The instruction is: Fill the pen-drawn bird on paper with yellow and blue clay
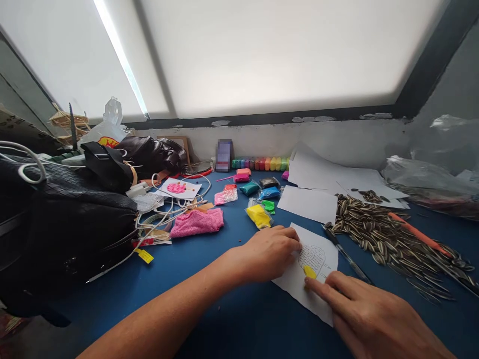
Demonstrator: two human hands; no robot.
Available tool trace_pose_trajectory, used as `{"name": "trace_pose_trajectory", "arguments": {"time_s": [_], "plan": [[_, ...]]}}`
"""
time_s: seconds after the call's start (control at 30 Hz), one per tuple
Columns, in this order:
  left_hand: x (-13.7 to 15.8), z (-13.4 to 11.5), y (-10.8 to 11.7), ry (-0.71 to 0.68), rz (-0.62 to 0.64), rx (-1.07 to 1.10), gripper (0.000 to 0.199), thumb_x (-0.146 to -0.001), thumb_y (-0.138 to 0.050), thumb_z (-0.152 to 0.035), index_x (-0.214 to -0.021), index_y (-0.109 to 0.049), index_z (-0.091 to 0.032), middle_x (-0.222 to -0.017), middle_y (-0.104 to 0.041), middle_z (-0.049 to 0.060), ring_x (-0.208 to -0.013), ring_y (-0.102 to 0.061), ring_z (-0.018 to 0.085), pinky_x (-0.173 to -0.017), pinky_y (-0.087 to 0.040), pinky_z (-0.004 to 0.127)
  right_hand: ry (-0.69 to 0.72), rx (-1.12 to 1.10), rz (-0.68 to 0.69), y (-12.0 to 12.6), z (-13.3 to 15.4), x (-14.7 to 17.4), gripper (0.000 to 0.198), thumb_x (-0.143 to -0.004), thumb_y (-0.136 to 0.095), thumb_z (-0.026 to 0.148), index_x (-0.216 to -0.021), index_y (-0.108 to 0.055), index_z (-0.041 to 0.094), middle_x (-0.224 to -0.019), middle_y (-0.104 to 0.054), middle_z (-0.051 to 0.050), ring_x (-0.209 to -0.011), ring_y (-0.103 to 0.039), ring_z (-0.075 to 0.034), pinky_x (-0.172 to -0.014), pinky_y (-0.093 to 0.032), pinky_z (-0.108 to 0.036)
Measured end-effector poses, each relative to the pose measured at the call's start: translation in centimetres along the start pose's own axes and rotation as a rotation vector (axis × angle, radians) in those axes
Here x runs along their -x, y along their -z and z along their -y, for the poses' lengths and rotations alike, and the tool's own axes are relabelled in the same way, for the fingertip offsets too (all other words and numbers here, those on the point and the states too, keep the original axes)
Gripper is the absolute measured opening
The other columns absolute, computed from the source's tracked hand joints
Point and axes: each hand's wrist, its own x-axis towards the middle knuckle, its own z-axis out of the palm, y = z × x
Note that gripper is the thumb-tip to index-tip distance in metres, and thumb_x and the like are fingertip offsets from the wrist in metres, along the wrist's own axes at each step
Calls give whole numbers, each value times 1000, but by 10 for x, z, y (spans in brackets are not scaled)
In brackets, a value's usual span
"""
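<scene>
A torn sheet of white paper (320, 304) lies on the blue table, with a rounded outline filled with small marks drawn on it. My left hand (271, 253) rests over the paper's left side, fingers curled against it and holding it; its fingertips are partly hidden. A small lump of yellow clay (309, 271) sits at the drawing's lower edge. From the right, my right hand (370, 309) has its index fingertip on this clay, other fingers folded in and thumb mostly hidden. Beyond the left hand is an opened packet of yellow clay (259, 216).
A black pen (348, 255) lies right of the paper, beside a heap of striped sunflower seeds (374, 229) with an orange tool (419, 234). Several clay packets (269, 193), a pink cloth (198, 223) and white cables (164, 219) lie farther back. A black bag (67, 234) stands left.
</scene>
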Motion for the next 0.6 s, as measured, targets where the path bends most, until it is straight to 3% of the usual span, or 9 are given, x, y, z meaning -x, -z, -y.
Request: {"name": "trace_pose_trajectory", "arguments": {"time_s": [0.2, 0.6], "plan": [[0, 0, 0, 2, 2, -8, 24, -91, -47, -16, -108, -63, -16, -122, -59, 7, -111, -56, 23, -97, -46, 37, -19, -9, -41, -2, -1, 0, 39, -81, -38, 6, -113, -59, 13, -77, -62, -5, -59, -62, -15, -51, -51, -25], [0, 0, 0, 2, -2, 9, 22, -91, -48, -16, -107, -63, -15, -122, -59, 8, -111, -56, 23, -97, -45, 37, -21, -32, 3, -5, 0, -5, 27, -82, -40, 7, -98, -59, 18, -73, -57, -3, -55, -58, -15, -47, -44, -24]]}}
